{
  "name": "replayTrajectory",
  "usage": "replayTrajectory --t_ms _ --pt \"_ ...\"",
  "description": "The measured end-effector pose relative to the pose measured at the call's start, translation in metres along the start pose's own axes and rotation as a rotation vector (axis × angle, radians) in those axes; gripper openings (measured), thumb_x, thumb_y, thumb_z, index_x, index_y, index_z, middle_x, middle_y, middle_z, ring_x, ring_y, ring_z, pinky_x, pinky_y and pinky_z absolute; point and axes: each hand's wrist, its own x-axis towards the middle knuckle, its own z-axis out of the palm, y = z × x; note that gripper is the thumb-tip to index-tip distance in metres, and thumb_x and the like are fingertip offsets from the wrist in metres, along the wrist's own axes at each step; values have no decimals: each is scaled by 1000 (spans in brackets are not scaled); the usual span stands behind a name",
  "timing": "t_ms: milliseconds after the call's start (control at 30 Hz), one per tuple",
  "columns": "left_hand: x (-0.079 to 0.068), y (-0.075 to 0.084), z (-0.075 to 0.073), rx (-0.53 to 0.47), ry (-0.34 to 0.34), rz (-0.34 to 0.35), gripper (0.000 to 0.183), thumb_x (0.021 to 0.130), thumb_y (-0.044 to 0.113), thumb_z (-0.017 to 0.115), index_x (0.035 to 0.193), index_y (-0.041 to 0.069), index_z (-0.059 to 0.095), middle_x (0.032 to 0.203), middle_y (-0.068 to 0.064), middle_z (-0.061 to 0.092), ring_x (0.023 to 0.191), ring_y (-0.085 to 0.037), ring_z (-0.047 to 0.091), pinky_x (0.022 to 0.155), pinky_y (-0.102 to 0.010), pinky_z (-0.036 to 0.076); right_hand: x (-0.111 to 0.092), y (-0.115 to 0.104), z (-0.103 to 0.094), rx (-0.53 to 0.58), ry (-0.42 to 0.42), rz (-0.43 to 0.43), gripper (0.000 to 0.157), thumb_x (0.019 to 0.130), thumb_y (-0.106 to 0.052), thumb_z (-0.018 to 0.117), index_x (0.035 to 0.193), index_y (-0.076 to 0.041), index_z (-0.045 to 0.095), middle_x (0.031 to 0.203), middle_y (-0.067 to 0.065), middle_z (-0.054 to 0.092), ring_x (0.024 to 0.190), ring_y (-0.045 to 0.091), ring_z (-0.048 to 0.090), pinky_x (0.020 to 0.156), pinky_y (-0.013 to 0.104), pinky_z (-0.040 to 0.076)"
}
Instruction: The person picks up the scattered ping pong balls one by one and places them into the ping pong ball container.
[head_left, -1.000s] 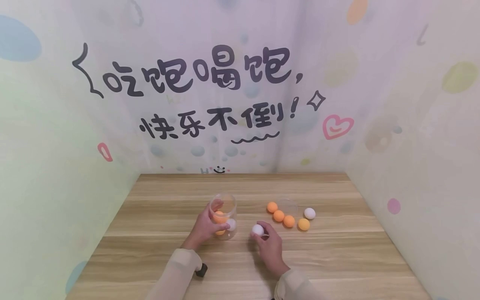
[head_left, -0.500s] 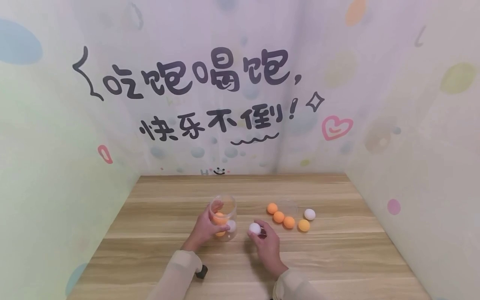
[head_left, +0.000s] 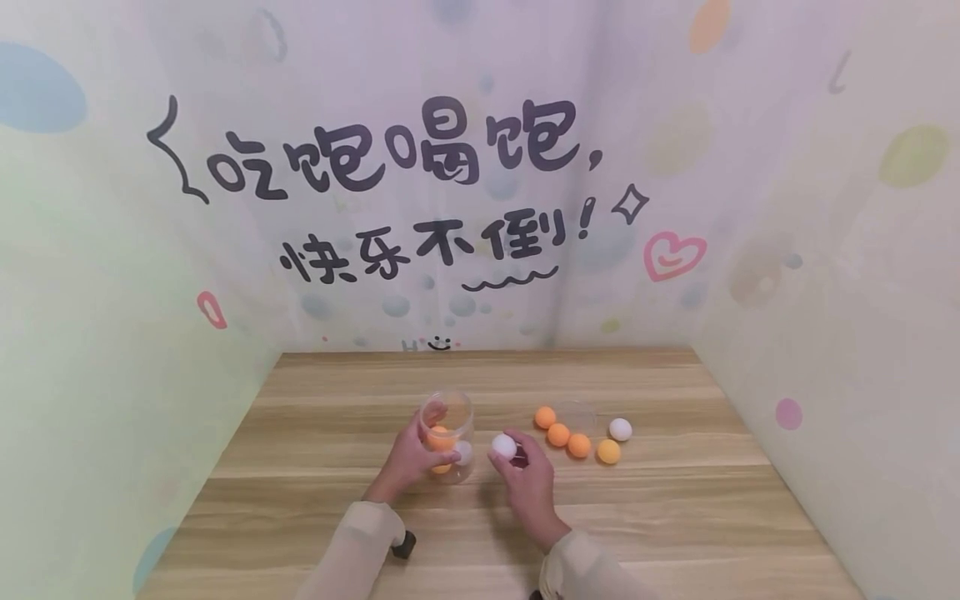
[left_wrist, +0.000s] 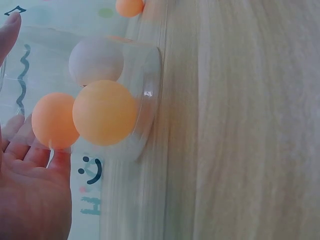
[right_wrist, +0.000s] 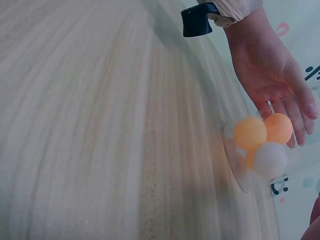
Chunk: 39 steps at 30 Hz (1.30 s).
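Note:
In the head view, my left hand [head_left: 408, 454] grips a clear plastic jar [head_left: 459, 477] standing upright with its mouth uncovered. Inside lie orange ping-pong balls [head_left: 440, 437] and a white one [head_left: 462, 452]; the left wrist view shows them low in the jar, around a yellow-orange ball [left_wrist: 105, 113]. To the right, my right hand [head_left: 534, 492] pinches another white ping-pong ball [head_left: 504, 447] between thumb and fingers, apart from the jar and lower than its rim. Only a sliver of the right hand [right_wrist: 313, 222] shows in the right wrist view, where its ball is out of sight.
Right of the hands, several orange ping-pong balls [head_left: 558, 435] and a white one [head_left: 620, 429] rest on the wooden table [head_left: 360, 375]. A faint clear round lid [head_left: 577, 410] lies behind them. Printed walls [head_left: 480, 317] enclose the table at the back and sides.
My right hand has moved left and slightly away from me, bringing the white ping-pong ball nearer the jar. The left hand keeps its grip in the same place.

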Motion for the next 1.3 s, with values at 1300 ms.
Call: replayTrajectory --t_ms 1300 --pt "2 -3 1 11 8 -13 86 72 1 85 144 9 40 145 -15 46 134 -36 40 105 -51 37 10 -32 16 72 -18 -24 38 81 -14 80 116 -6 67 102 12 68 82 27 60 69 25 50"
